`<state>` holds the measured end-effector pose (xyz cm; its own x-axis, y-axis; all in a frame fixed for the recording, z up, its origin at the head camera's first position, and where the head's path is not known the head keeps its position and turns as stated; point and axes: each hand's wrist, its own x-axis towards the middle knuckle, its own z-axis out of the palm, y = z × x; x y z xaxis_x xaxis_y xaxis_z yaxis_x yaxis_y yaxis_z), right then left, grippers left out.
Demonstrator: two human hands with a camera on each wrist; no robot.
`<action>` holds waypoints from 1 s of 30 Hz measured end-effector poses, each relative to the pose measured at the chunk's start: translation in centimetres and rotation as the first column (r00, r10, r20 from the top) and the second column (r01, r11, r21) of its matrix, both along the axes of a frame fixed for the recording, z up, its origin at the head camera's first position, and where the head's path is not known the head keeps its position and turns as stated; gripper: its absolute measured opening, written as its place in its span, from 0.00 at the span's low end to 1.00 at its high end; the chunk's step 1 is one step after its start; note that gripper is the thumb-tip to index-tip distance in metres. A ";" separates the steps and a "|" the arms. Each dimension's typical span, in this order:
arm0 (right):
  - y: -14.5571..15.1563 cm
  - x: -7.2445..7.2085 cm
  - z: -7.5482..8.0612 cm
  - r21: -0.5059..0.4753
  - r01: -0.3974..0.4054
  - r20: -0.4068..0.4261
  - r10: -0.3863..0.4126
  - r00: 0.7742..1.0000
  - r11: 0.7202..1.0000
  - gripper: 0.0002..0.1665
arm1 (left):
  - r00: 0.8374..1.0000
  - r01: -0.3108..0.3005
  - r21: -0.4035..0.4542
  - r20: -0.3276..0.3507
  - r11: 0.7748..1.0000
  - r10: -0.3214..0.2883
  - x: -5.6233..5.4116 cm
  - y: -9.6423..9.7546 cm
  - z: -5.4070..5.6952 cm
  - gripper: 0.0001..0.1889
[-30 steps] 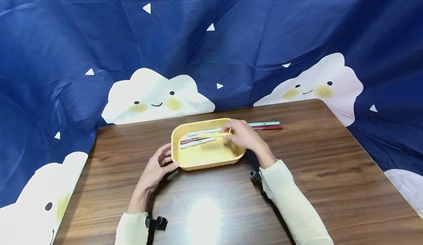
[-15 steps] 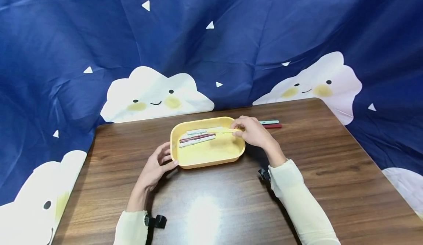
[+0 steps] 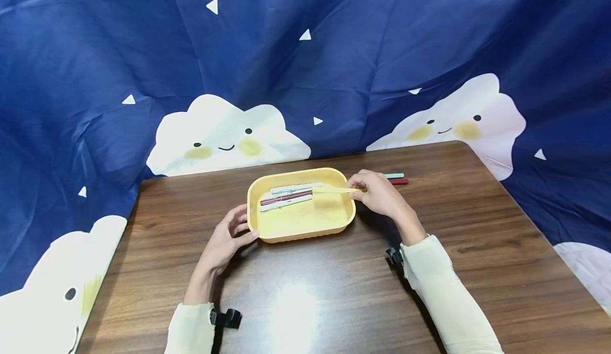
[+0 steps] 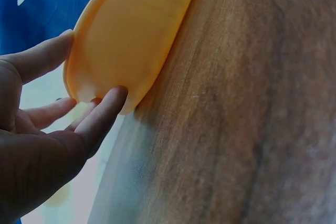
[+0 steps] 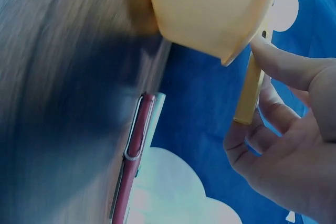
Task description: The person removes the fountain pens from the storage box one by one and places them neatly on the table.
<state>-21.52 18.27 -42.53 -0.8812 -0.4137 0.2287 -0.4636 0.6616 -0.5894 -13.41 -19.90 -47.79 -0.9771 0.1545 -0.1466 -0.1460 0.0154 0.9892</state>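
In the head view my left hand [image 3: 221, 245] holds the left end of a yellow tray [image 3: 305, 234]. Its thumb lies on the near rim, and the fingers sit against the outer end wall, as the left wrist view shows too. Over the tray's right rim, my right hand [image 3: 379, 193] pinches a yellow pen [image 3: 334, 190]. The pen reaches left across the tray, and its near end shows below the fingertips in the right wrist view. Inside the tray lie a maroon pen [image 3: 286, 197], a pale pen [image 3: 288, 203] and a white and teal pen [image 3: 296, 188].
On the wooden table [image 3: 453, 226], a red pen [image 5: 137, 145] and a teal pen [image 5: 156, 119] lie side by side right of the tray, partly behind my right hand in the head view. A blue curtain [image 3: 267, 51] with clouds hangs behind the table.
My right hand has moved right with the yellow pen, from inside the tray to its right rim. The left hand has stayed at the tray's left end, and the tray has hardly moved.
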 end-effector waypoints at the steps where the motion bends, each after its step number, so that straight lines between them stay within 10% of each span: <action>1: 0.2 0.0 0.0 0.003 0.003 -0.006 -0.003 1.000 1.000 0.06 | 1.000 0.003 -0.001 -0.001 1.000 -0.003 0.0 0.0 0.0 0.40; 30: 5.6 -0.1 0.2 -0.033 0.133 -0.038 -0.135 0.990 0.991 0.07 | 1.000 0.005 -0.006 0.006 1.000 -0.005 -0.1 0.0 0.3 0.40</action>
<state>-21.65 23.83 -42.33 -0.9181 -0.2850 0.2755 -0.3956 0.7017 -0.5926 -13.55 -19.89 -47.47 -0.9755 0.1581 -0.1532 -0.1516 0.0222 0.9882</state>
